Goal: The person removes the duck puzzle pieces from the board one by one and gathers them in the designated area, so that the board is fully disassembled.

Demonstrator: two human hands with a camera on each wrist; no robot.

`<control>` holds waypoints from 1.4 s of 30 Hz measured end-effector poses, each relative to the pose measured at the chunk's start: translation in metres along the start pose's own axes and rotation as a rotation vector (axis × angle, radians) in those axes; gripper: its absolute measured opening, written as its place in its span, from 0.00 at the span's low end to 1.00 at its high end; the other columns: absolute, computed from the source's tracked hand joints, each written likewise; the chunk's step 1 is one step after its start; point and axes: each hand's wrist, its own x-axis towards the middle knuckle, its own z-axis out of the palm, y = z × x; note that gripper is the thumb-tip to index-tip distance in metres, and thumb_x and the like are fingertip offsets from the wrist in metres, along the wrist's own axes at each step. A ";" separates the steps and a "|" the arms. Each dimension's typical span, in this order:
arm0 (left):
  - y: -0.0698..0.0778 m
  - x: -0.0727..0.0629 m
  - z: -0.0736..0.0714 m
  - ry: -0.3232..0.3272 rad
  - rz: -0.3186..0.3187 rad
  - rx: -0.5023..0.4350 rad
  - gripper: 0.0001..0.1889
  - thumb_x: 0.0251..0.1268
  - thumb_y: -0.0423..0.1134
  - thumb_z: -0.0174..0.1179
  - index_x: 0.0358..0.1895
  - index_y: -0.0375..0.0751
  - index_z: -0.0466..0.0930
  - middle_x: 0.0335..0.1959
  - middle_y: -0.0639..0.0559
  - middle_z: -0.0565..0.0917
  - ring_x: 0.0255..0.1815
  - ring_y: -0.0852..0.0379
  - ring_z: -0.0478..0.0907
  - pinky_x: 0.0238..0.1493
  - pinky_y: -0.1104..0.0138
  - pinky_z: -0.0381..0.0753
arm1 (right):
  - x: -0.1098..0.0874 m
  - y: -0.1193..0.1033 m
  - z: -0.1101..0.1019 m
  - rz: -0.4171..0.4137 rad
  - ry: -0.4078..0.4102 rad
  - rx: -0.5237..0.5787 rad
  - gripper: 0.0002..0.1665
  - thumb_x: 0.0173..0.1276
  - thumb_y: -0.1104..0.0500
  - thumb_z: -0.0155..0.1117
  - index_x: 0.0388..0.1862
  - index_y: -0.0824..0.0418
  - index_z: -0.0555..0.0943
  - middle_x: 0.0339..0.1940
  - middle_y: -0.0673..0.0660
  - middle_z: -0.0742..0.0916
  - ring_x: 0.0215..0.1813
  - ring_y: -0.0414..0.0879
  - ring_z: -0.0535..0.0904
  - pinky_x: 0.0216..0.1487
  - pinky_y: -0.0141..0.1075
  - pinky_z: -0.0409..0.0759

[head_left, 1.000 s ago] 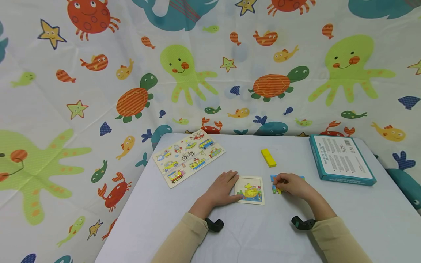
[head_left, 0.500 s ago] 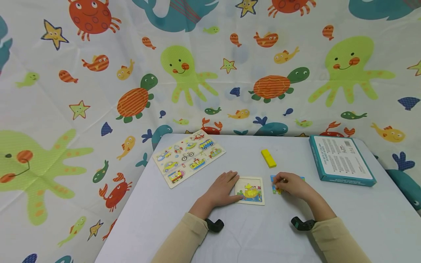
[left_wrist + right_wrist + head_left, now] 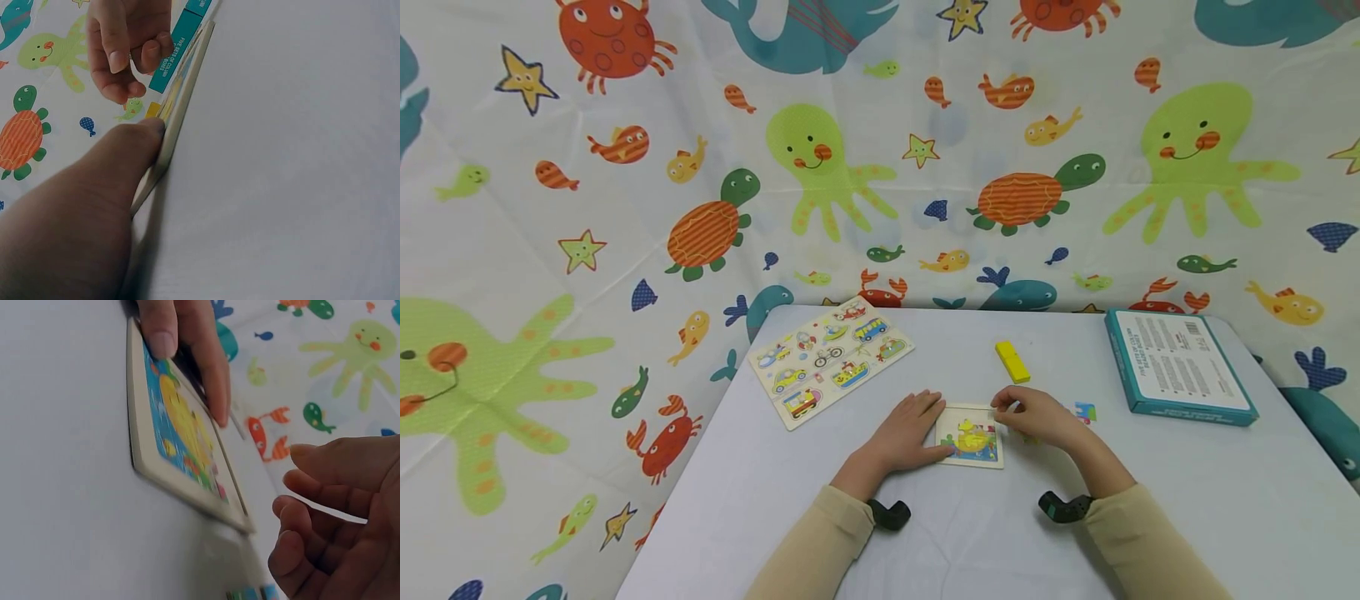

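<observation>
A small wooden tray puzzle [image 3: 971, 455] with a yellow duck picture lies at the table's middle. My left hand [image 3: 904, 433] rests along its left side, fingers straight and thumb pressing on the lower left part of the picture. At the puzzle's upper right edge hovers my right hand [image 3: 1037, 417], thumb and index tips close together. No piece shows between those tips in either wrist view, and a thin one could be hidden. A loose blue puzzle piece [image 3: 1086, 412] lies right of this hand. Another, yellowish puzzle piece [image 3: 1030, 438] is partly hidden beneath it.
A yellow block [image 3: 1012, 361] lies behind the right hand. A vehicle picture board [image 3: 831, 358] sits at the back left, and a teal box [image 3: 1180, 365] with a white printed label at the back right. A sea-animal cloth [image 3: 880, 167] hangs behind the table.
My right hand has moved left, from over the loose pieces to the puzzle's upper right edge, uncovering more of the blue piece. The left hand has stayed in place.
</observation>
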 end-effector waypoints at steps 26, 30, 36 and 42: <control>0.002 0.000 -0.004 0.013 0.014 -0.014 0.45 0.66 0.72 0.47 0.78 0.46 0.57 0.79 0.52 0.58 0.81 0.53 0.51 0.80 0.56 0.51 | 0.025 -0.017 0.033 -0.074 -0.023 -0.120 0.13 0.62 0.54 0.72 0.45 0.54 0.83 0.40 0.51 0.81 0.43 0.46 0.73 0.48 0.40 0.75; 0.003 0.000 -0.005 0.015 0.015 -0.014 0.45 0.66 0.72 0.47 0.78 0.46 0.57 0.79 0.52 0.58 0.81 0.53 0.51 0.81 0.56 0.50 | 0.026 -0.018 0.035 -0.056 -0.027 -0.152 0.12 0.62 0.54 0.72 0.43 0.54 0.83 0.39 0.51 0.81 0.43 0.46 0.73 0.49 0.41 0.74; 0.002 -0.001 -0.004 0.015 0.016 -0.008 0.45 0.66 0.72 0.47 0.78 0.46 0.57 0.79 0.52 0.58 0.81 0.53 0.51 0.80 0.56 0.51 | 0.027 -0.019 0.039 -0.048 -0.037 -0.174 0.11 0.61 0.55 0.72 0.41 0.54 0.82 0.39 0.52 0.80 0.43 0.46 0.72 0.49 0.40 0.74; 0.002 -0.001 -0.003 0.012 0.011 -0.007 0.45 0.66 0.72 0.48 0.78 0.46 0.57 0.79 0.52 0.59 0.81 0.53 0.51 0.80 0.56 0.51 | 0.024 -0.021 0.039 -0.048 -0.042 -0.166 0.11 0.62 0.55 0.72 0.41 0.55 0.81 0.39 0.52 0.79 0.43 0.46 0.72 0.48 0.40 0.73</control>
